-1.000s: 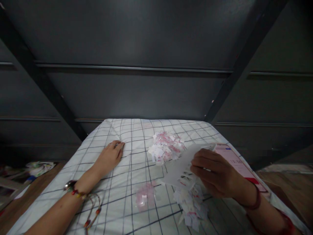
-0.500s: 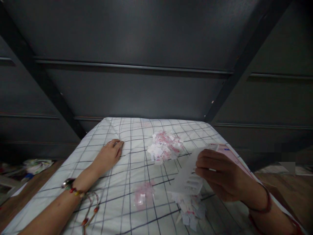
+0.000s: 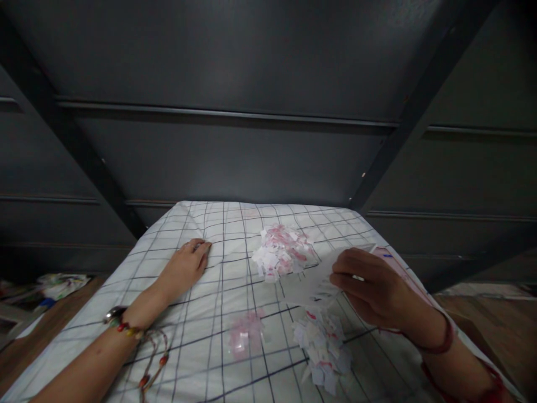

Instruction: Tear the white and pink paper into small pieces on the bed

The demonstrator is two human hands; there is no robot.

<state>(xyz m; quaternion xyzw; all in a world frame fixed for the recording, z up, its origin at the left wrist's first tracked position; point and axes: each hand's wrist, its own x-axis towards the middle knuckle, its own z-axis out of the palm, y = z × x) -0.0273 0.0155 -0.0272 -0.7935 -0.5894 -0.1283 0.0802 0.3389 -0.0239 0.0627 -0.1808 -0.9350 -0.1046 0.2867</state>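
Dark panelled wall (image 3: pixel 235 162) at the back; below it a bed-like surface under a white checked cloth (image 3: pixel 197 336), lightly wrinkled. Clock read from the cloth's middle, 12 at the wall.

Right hand (image 3: pixel 373 291), 3 o'clock: fingers curled down against the thumb in a pinch, gripping the right-hand side of a white sheet (image 3: pixel 310 282). Sheet reaches leftward from the fingers toward the centre, tilted; marks or cuts along its near part, too blurred to say which. Pink-faced slab (image 3: pixel 392 258), probably a phone, partly behind this hand at 2.

Left hand (image 3: pixel 188 266), 10 o'clock: palm down on the cloth, fingers loosely together and slightly bent. Nothing seen in its hold; underside hidden. Beaded bracelet (image 3: pixel 130 329) at the wrist.

Loose bits: mixed pile of white and pink scraps (image 3: pixel 281 252) just past 12; whiter pile (image 3: pixel 323 347) at 5, near the sheet's lower edge; glossy pink pieces (image 3: pixel 245 336) at 7.

Handling, my judgement: sheet very light, thin, bendy, apt to crease or tear if pulled hard. Best held by a plain margin; a second light pinch on the opposite edge would stop it flopping. Scraps look feather-light, easily scattered by a sleeve or draught.
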